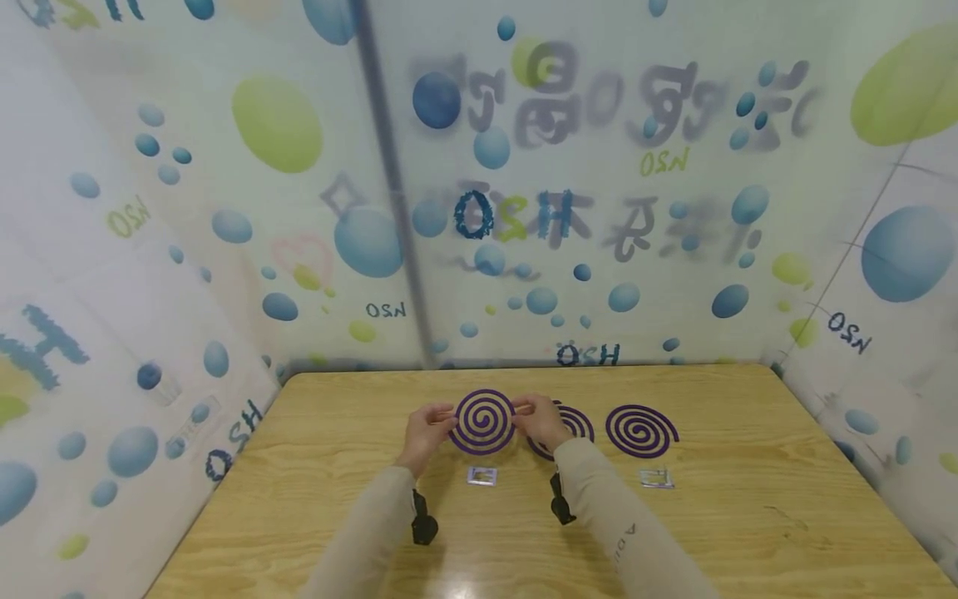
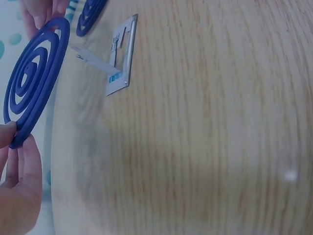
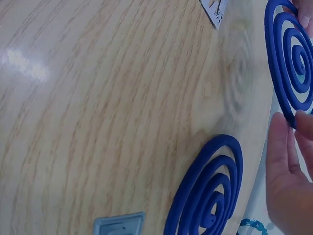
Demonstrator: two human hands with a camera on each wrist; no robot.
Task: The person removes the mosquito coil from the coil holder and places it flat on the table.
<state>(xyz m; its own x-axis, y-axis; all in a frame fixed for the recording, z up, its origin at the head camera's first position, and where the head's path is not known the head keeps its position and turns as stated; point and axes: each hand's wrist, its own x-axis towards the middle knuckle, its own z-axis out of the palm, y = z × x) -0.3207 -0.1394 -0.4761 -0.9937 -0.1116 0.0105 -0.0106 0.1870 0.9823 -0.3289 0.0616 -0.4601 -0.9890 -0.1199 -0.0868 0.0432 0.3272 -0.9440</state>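
Observation:
Both hands hold up a dark purple mosquito coil [image 1: 483,418] over the back half of the table, its flat spiral face turned toward the head camera. At its left edge my left hand [image 1: 428,433] pinches the rim between thumb and fingers. My right hand [image 1: 545,424] pinches the opposite rim the same way. Below the raised coil lies a small flat metal coil stand [image 1: 482,476]; the left wrist view shows its narrow tab [image 2: 98,63] bent up. A second coil [image 1: 578,423] lies on the table, partly hidden behind my right hand.
A third coil [image 1: 641,431] lies flat farther right, with another metal stand [image 1: 657,478] in front of it. The wooden table [image 1: 748,516] is bordered at the back and sides by a patterned sheet [image 1: 599,333]. Dark wrist cameras [image 1: 424,528] hang below the sleeves.

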